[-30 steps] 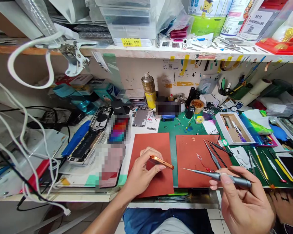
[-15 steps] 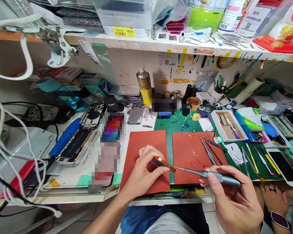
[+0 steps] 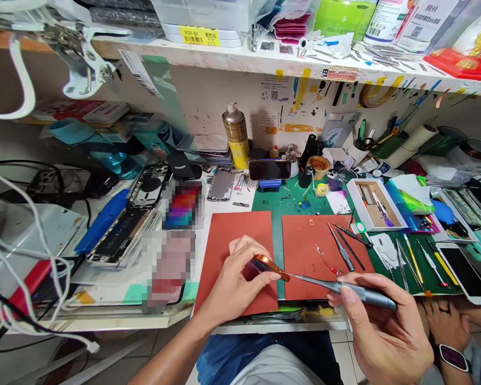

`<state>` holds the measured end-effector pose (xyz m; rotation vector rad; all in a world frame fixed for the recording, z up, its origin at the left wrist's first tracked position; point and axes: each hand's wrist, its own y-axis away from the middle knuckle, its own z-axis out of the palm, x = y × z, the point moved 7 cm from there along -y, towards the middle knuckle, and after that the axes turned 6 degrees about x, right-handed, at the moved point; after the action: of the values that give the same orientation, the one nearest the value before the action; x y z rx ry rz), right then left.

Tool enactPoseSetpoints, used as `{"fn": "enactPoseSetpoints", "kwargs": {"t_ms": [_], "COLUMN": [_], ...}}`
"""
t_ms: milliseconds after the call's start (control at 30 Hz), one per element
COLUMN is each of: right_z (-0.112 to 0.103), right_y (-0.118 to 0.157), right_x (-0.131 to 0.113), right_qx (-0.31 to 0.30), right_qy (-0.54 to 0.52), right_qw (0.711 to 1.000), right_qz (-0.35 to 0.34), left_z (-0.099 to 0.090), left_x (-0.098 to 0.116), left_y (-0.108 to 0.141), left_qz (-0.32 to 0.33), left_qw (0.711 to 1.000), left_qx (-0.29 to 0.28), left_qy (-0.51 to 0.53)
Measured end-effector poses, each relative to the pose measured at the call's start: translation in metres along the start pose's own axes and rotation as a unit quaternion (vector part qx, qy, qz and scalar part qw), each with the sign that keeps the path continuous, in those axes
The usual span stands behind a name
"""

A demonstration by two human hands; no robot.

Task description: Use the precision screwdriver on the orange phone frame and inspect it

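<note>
Left forearm (image 3: pixel 176 347): bare, slanting up and inward from below
Left hand (image 3: pixel 234 283): closed in a pinch, thumb (image 3: pixel 264 279) stretched inward, fingers (image 3: pixel 244 248) bent above it
Right hand (image 3: pixel 388 334): palm partly upturned, thumb (image 3: pixel 353 307) pressing, index finger (image 3: pixel 385 280) curled over
Hands: apart, left one higher

phone (image 3: pixel 269 264) left of screwdriver (image 3: pixel 323 283), mats (image 3: pixel 232 235) beneath, shelf (image 3: pixel 224 62) above

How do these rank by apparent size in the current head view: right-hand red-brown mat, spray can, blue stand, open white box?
Largest to smallest:
1. Right-hand red-brown mat
2. Open white box
3. Spray can
4. Blue stand
</note>
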<state>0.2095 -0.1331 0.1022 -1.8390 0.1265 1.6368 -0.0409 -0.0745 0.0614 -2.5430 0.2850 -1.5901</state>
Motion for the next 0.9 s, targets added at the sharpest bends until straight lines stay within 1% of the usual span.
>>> {"fn": "enactPoseSetpoints", "kwargs": {"t_ms": [267, 400, 500, 600, 667, 700, 733, 767, 833, 900], "right_z": [0.001, 0.005, 0.008, 0.009, 0.012, 0.014, 0.016, 0.019, 0.023, 0.028], "right_y": [0.001, -0.002, -0.009, -0.015, -0.018, -0.019, -0.021, -0.023, -0.027, -0.03], "right_x": [-0.001, -0.007, -0.021, -0.038, -0.047, -0.05, -0.051, -0.051, -0.05, -0.053], "right_qx": [-0.013, -0.027, -0.043, -0.063, -0.104, -0.134, -0.168, -0.204, -0.263, -0.294], "right_qy": [0.001, 0.02, 0.065, 0.146, 0.188, 0.195, 0.191, 0.177, 0.137, 0.115], "right_qw": [1.0, 0.999, 0.993, 0.968, 0.94, 0.928, 0.92, 0.917, 0.919, 0.915], "right_qz": [0.004, -0.013, -0.083, -0.194, -0.265, -0.289, -0.298, -0.293, -0.259, -0.251], "left_z": [0.001, 0.001, 0.002, 0.004, 0.005, 0.005, 0.005, 0.005, 0.006, 0.006], "left_x": [0.0, 0.0, 0.001, 0.002, 0.003, 0.004, 0.005, 0.005, 0.005, 0.004], "left_y": [0.0, 0.0, 0.0, 0.001, 0.001, 0.001, 0.001, 0.001, 0.0, 0.0], "left_qz": [0.001, 0.006, 0.007, 0.013, 0.018, 0.021, 0.023, 0.025, 0.027, 0.027], "left_qw": [1.0, 1.0, 1.0, 1.0, 1.0, 1.0, 1.0, 1.0, 1.0, 1.0], "left_qx": [-0.006, -0.007, -0.008, -0.01, -0.01, -0.01, -0.011, -0.011, -0.013, -0.014], "left_qy": [0.012, 0.016, 0.015, 0.01, 0.007, 0.006, 0.005, 0.004, 0.003, 0.003]}}
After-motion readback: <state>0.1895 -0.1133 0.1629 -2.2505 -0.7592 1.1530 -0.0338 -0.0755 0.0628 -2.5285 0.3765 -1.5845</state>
